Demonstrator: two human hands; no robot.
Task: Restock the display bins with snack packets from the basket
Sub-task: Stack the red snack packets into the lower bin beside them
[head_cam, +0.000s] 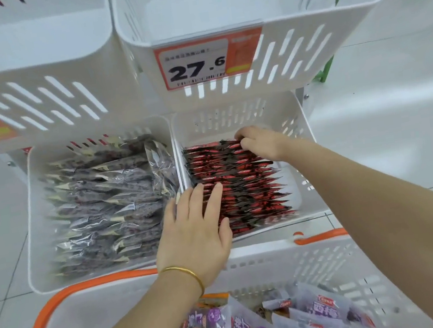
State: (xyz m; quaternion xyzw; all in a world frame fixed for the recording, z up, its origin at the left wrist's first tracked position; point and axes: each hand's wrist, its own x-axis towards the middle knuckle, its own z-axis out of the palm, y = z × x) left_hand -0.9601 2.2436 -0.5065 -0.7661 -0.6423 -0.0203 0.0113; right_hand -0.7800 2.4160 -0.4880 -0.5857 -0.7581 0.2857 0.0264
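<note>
Left hand (193, 229): laid flat on the near packets (251, 187) — fingers (209, 200) straight, nothing gripped.
Right hand (261, 142): fingers curled on the far packets.
Axis: packets are ranged near-to-far — between the hands.

Upper bins: upper left bin (34, 63) and upper right bin (305, 52) side by side, above and behind the lower pair.
Price tag (197, 65): on the upper right bin's front wall.
Lower left bin (29, 214): holds the left row of packets (99, 200).
Lower right bin (296, 115): touching its right side, holding the right row of packets (248, 187).
Left hand (194, 234): flat on that row's near end.
Right hand (261, 142): curled over its far end.
Basket (290, 261): nearest, before the lower bins, with basket packets (297, 323) inside.
</note>
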